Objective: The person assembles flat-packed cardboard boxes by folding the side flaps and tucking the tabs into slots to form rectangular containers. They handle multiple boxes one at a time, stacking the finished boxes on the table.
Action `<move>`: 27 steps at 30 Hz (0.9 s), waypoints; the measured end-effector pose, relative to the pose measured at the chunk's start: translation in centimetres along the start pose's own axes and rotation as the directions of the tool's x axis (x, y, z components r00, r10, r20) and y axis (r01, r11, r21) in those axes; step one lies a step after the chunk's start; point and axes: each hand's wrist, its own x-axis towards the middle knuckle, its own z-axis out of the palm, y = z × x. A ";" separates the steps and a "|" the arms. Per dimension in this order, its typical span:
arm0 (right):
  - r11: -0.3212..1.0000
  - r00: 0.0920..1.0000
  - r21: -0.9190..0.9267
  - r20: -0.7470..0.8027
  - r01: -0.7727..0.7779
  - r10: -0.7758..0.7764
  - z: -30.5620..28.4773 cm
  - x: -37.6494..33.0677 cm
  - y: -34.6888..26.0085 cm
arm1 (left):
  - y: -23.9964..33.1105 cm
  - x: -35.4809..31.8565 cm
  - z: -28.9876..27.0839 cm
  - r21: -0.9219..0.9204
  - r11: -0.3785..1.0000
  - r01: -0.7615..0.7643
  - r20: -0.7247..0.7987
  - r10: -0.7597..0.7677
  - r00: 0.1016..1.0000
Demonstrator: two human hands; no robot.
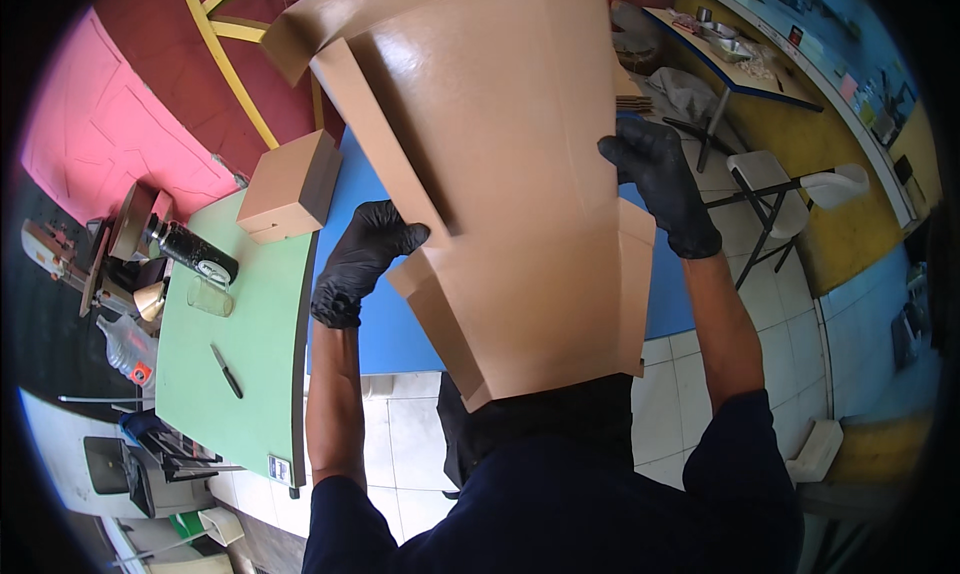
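A large unfolded cardboard box blank (520,174), brown and glossy, is held up in front of me above the blue table (370,324). Its near end reaches my waist, and side flaps stand partly bent. My left hand (365,259), in a black glove, grips its left edge at the end of a folded-up side strip, thumb on the inner face. On the other side my right hand (660,184), also gloved in black, pinches the right edge, with its fingers partly hidden behind the cardboard.
On the green table (250,344) at left stand a closed cardboard box (290,189), a black bottle (195,252) and a glass mug (210,296); a knife (228,372) lies there. A folding chair (785,199) and a table with metal bowls (735,59) are at right.
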 end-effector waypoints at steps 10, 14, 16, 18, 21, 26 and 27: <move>0.967 0.976 -0.240 0.215 0.087 -0.034 -1.5 0.8 0.1 | -0.5 0.6 0.5 -0.050 0.996 -0.070 -0.155 0.062 0.986; 0.933 0.973 -0.324 0.212 0.155 -0.088 -2.3 1.7 -0.4 | -0.2 -0.2 -0.2 -0.312 0.950 0.026 -0.129 -0.069 0.989; 0.972 0.989 -0.231 0.150 0.052 -0.017 -3.0 2.4 -0.5 | -0.3 -0.8 -0.6 -0.467 0.883 0.058 -0.064 -0.099 0.993; 0.991 0.991 -0.128 0.130 0.034 -0.017 -3.8 3.2 -0.2 | -0.6 -1.1 -0.6 -0.478 0.873 0.095 -0.039 -0.129 0.991; 0.987 0.983 -0.162 0.185 0.013 0.017 -4.7 3.6 1.1 | -1.8 -0.6 1.3 -0.276 0.957 -0.092 -0.151 0.052 0.987; 0.999 0.992 0.010 0.116 0.050 -0.051 -4.7 0.9 4.6 | -3.0 -0.4 2.7 -0.294 0.956 0.019 -0.244 -0.094 0.965; 0.998 1.000 -0.062 0.018 0.007 -0.006 -4.1 0.3 5.4 | -3.3 -0.6 2.9 -0.375 0.927 -0.024 -0.229 -0.067 0.971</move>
